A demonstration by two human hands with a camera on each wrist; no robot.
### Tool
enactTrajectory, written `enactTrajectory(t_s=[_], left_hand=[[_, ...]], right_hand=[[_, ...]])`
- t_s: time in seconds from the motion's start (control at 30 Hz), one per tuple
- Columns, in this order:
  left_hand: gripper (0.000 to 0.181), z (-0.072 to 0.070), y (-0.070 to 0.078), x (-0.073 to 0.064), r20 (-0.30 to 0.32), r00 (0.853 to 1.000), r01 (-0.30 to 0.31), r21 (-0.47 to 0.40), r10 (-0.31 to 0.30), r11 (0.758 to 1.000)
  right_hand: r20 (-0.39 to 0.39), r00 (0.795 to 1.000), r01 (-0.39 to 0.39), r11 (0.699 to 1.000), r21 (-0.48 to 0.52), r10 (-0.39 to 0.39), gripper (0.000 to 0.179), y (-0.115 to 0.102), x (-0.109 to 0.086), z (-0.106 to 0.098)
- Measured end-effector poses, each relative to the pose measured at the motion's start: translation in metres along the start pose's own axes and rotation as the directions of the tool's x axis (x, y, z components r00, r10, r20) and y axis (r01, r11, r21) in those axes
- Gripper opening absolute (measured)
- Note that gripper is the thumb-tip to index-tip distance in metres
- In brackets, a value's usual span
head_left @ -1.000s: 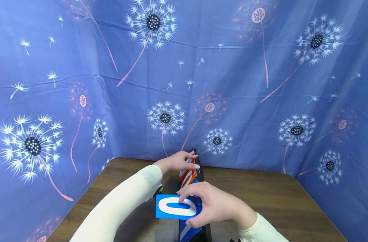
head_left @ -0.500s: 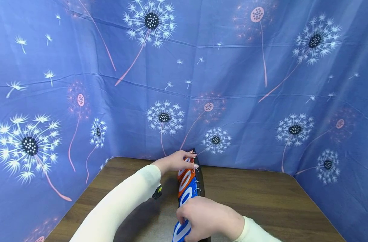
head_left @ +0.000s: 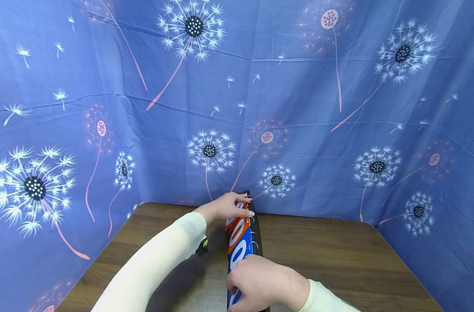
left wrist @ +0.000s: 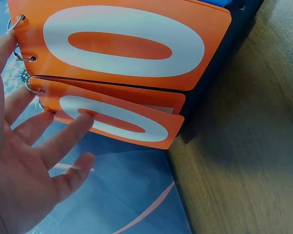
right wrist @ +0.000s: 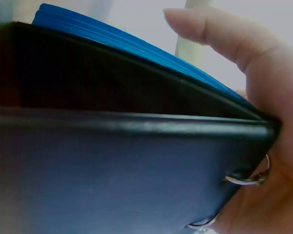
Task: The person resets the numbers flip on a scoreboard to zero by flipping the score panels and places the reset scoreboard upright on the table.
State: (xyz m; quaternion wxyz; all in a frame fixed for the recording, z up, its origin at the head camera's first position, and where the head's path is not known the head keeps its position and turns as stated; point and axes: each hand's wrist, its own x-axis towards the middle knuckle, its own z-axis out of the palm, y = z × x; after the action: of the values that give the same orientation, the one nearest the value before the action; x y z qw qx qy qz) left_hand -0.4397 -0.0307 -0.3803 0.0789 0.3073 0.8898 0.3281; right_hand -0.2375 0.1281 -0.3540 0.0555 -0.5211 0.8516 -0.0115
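A flip scoreboard [head_left: 237,253] with ring-bound number cards stands lengthwise on the table. Its face shows orange cards [left wrist: 124,36] at the far end and blue cards [head_left: 238,255] nearer, printed with white zeros. At the far end my left hand [head_left: 227,206] rests by the top edge, fingers spread and relaxed; one fingertip touches a small orange card [left wrist: 119,122]. My right hand [head_left: 260,279] lies over the near blue cards, fingers bent down against their face, thumb apart from them. In the right wrist view, the board's dark back [right wrist: 112,170] hides part of that hand.
Brown wood-grain table [head_left: 323,260] extends on both sides of the board. A blue dandelion-print cloth [head_left: 299,95] hangs behind and around it. A small black-and-yellow device [head_left: 202,247] sits at my left wrist.
A second ago a blue zero card was lifted out from the near end by my right hand; it now lies down against the board. My left hand has stayed at the far end.
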Motion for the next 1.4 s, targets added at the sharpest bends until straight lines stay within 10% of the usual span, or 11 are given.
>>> enactTrajectory(t_s=[0.2,0.37,0.47,0.67,0.93,1.4], left_hand=[[0.062,0.002,-0.005,0.003,-0.109,0.994,-0.026,-0.027,0.023,0.999],[0.044,-0.002,-0.004,0.016,-0.309,0.948,-0.093,-0.038,0.076,0.995],[0.043,-0.003,-0.002,0.025,-0.324,0.945,-0.064,-0.048,0.045,0.997],[0.061,0.005,0.003,0.035,-0.152,0.988,0.029,-0.065,-0.039,0.997],[0.054,0.006,-0.003,0.033,-0.133,0.99,0.038,-0.023,-0.041,0.999],[0.047,-0.026,-0.048,-0.017,-0.222,0.971,0.094,-0.004,-0.093,0.996]], right_hand=[[-0.274,0.96,0.087,0.994,0.07,-0.065,0.021,-0.005,-0.023,-0.008],[-0.46,0.888,0.07,0.985,0.158,0.011,0.03,-0.008,-0.048,-0.008],[-0.442,0.886,-0.031,0.97,0.24,0.137,0.039,-0.006,-0.056,-0.002],[-0.357,0.879,-0.177,0.911,0.371,0.316,0.042,0.001,-0.063,0.015],[-0.268,0.899,-0.18,0.85,0.495,0.347,0.038,0.008,-0.072,0.018],[-0.261,0.909,-0.053,0.712,0.7,0.325,0.026,0.068,-0.133,0.021]])
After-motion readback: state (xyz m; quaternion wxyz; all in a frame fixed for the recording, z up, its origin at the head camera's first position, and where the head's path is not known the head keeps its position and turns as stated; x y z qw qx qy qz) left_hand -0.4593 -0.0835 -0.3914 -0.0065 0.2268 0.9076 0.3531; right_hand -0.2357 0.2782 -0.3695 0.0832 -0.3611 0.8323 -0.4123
